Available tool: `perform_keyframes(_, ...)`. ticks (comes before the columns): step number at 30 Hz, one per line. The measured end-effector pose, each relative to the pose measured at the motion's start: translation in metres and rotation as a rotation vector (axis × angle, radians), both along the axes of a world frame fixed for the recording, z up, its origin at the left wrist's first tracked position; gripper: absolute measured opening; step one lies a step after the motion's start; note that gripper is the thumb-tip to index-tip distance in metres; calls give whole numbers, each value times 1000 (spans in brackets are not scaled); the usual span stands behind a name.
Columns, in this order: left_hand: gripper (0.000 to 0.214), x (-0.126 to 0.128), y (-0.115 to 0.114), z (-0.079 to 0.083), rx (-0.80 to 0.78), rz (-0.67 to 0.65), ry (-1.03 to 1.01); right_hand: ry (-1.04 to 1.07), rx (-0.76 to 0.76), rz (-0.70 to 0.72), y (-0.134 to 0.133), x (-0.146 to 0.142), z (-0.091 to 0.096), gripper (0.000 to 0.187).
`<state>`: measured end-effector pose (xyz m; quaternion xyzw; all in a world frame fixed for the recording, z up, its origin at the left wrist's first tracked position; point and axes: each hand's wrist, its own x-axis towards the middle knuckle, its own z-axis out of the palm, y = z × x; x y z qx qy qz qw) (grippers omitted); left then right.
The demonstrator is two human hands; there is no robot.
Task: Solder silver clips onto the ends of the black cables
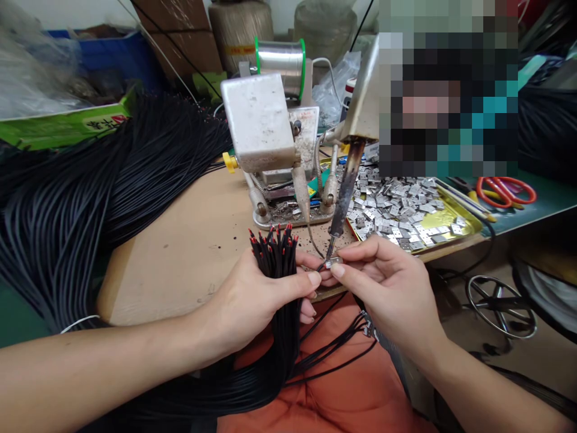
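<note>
My left hand [274, 282] is closed around a bundle of black cables [277, 258] whose stripped ends show red wires at the top. Between the thumb and fingers of my right hand [383, 276] is a small metal plate [334, 262]. One cable's end meets that plate, right under the tip of a soldering iron [342, 198] fixed in a stand. A thin solder wire [314, 239] comes down from the feeder nozzle [300, 189] to the same spot. Finished-looking cables with metal plates [369, 325] on their ends hang below my right hand, over my lap.
A yellow tray [469, 225] of many small metal plates lies to the right, with red-handled scissors [507, 192] beyond it. A solder spool [280, 66] tops the feeder machine [259, 123]. Long black cables [148, 162] cover the table's left side. Another person sits across, blurred.
</note>
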<state>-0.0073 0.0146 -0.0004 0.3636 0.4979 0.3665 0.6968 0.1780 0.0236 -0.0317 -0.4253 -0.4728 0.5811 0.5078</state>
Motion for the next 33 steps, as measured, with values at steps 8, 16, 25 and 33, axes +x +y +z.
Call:
perform_keyframes(8, 28, 0, 1, -1, 9, -5, -2, 1, 16, -19, -1, -2, 1, 16)
perform_keyframes(16, 31, 0, 0, 1, 3, 14, 1, -20, -13, 4, 1, -1, 1, 15)
perform_keyframes(25, 34, 2, 2, -2, 19, 40, -8, 46, -40, 52, 8, 1, -2, 17)
perform_keyframes(33, 33, 0, 1, -2, 36, 37, -21, 54, -36, 44, 7, 1, -2, 16)
